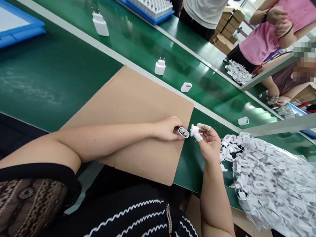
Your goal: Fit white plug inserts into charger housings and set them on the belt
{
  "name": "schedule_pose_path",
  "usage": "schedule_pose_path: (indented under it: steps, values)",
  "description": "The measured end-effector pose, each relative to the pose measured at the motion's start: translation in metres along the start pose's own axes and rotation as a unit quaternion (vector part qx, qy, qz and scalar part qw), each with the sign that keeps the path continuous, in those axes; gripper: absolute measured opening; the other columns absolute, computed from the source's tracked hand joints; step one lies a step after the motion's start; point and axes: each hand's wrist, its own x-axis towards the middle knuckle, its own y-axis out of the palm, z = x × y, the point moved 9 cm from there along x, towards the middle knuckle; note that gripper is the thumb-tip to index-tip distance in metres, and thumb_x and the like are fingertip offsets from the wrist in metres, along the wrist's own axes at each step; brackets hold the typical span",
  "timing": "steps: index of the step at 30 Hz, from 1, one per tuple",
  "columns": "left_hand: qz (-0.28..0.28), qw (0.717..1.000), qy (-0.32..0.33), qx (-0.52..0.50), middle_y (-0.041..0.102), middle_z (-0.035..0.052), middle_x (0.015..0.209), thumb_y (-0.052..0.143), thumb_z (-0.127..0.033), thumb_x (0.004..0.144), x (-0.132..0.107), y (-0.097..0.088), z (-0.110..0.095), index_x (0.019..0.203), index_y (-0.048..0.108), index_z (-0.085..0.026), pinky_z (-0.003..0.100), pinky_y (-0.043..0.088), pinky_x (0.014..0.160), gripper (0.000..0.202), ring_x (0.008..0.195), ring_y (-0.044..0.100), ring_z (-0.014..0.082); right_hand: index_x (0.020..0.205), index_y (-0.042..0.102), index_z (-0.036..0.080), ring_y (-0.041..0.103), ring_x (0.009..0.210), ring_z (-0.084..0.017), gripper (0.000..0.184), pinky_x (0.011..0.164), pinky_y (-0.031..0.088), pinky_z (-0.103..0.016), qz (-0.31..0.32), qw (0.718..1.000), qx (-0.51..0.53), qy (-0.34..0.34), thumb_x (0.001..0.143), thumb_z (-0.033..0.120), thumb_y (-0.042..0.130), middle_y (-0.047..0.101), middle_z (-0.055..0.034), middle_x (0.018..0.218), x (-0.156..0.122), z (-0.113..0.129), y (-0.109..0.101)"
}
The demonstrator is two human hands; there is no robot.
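Note:
My left hand (169,128) is closed around a white charger housing (184,132), its open end facing right with a circuit board visible inside. Just to the right, my right hand (208,140) pinches a white plug cap (194,130) with two metal pins; white covers wrap some of its fingertips. A small gap separates the cap from the housing. Both hands are over the right edge of a brown cardboard sheet (138,96) on the green table.
A clear bag of white plug caps (273,172) lies at the right, with loose caps (228,147) beside it. Along the green belt sit chargers (100,24), (160,67) and open housings (186,87), (243,121). Blue trays (17,26) and co-workers (274,32) are beyond.

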Motion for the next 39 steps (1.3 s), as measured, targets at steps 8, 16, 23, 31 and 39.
schedule_pose_path:
  steps: [8,16,23,31,39]
  values:
    - [-0.114,0.993,-0.041,-0.010,0.068,0.0074,0.107,0.091,-0.037,0.068,-0.002,-0.002,0.000,0.105,0.065,-0.021,0.043,0.052,0.096,0.048,0.104,0.064,0.0285,0.107,0.073,0.025,0.072,0.093,-0.024,0.036,0.081,0.061,-0.041,-0.001,1.000,-0.023,0.012,0.077,0.041,0.084,0.077,-0.0073,0.107,-0.003,0.001,0.001]
    - [-0.045,0.996,-0.015,-0.081,0.062,0.0129,0.130,0.091,-0.028,0.062,-0.005,-0.005,0.007,0.132,0.062,-0.020,0.042,0.052,0.103,0.075,0.118,0.062,0.0293,0.115,0.073,0.028,0.071,0.094,-0.022,0.026,0.091,0.058,-0.042,0.018,0.987,-0.144,-0.073,0.089,0.034,0.075,0.075,-0.0053,0.112,-0.009,0.017,0.000]
    - [0.008,0.994,0.007,-0.110,0.069,0.0047,0.103,0.080,-0.029,0.076,0.003,-0.002,0.005,0.101,0.073,-0.020,0.032,0.053,0.080,0.027,0.092,0.066,0.0214,0.115,0.072,0.027,0.067,0.101,-0.027,0.024,0.090,0.057,-0.044,0.050,0.922,-0.319,-0.212,0.095,0.024,0.060,0.071,-0.0090,0.106,-0.021,0.046,0.027]
    - [-0.024,0.994,-0.024,-0.101,0.060,0.0012,0.087,0.085,-0.032,0.071,0.004,-0.005,0.014,0.073,0.066,-0.018,0.030,0.050,0.070,0.023,0.076,0.061,0.0161,0.108,0.070,0.025,0.062,0.096,-0.028,0.032,0.084,0.058,-0.044,0.077,0.865,-0.418,-0.265,0.086,0.010,0.053,0.068,-0.0101,0.104,-0.023,0.041,0.054]
    - [-0.029,0.994,-0.020,-0.100,0.061,0.0016,0.088,0.082,-0.032,0.073,0.005,-0.003,0.018,0.073,0.067,-0.018,0.029,0.050,0.068,0.020,0.076,0.061,0.0157,0.099,0.070,0.023,0.060,0.092,-0.027,0.037,0.080,0.056,-0.041,0.101,0.841,-0.455,-0.277,0.076,0.001,0.050,0.070,-0.0105,0.103,-0.021,0.046,0.066]
